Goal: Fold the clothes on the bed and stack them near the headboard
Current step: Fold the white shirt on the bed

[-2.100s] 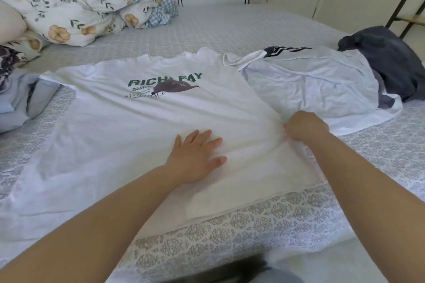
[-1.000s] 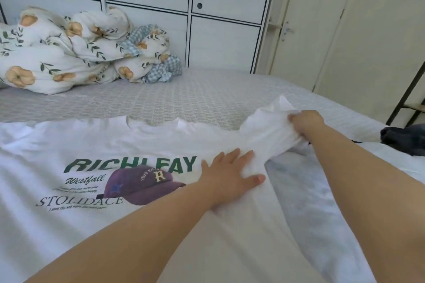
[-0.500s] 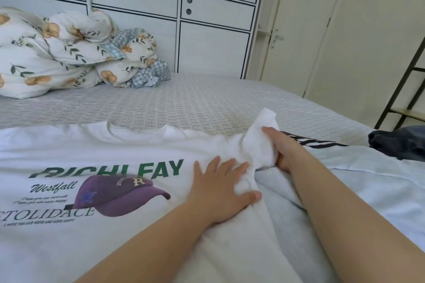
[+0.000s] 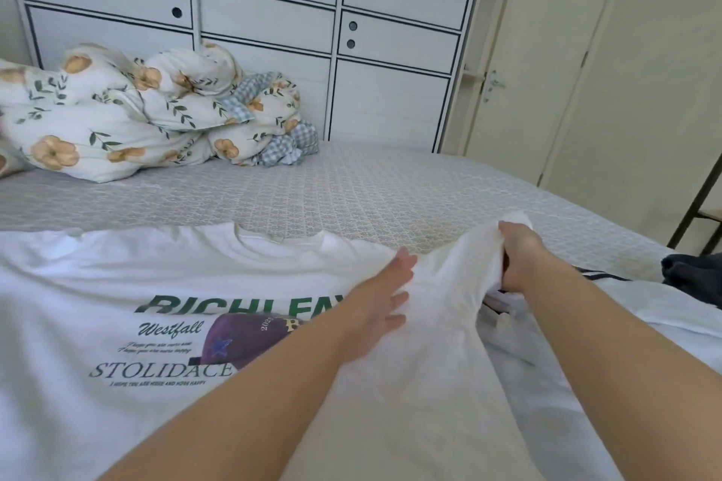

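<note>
A white T-shirt (image 4: 117,285) with green lettering and a purple cap print lies spread front-up across the bed. My left hand (image 4: 385,297) lies flat, fingers straight, on the shirt near its right shoulder. My right hand (image 4: 517,258) grips the shirt's right sleeve (image 4: 469,258) and holds it bunched up off the bed. To the right lies another pale garment with dark stripes (image 4: 625,308), partly under my right arm. A dark grey garment (image 4: 691,277) sits at the right edge.
A rumpled floral duvet (image 4: 136,117) is piled at the back left against the white panelled headboard (image 4: 273,23). The grey patterned bedsheet (image 4: 351,191) is bare between shirt and headboard. A door (image 4: 547,70) and a dark metal rack (image 4: 699,203) stand to the right.
My right hand has lifted the gripped sleeve higher and further right. My left hand has slid up toward the shoulder seam. The view has tilted up.
</note>
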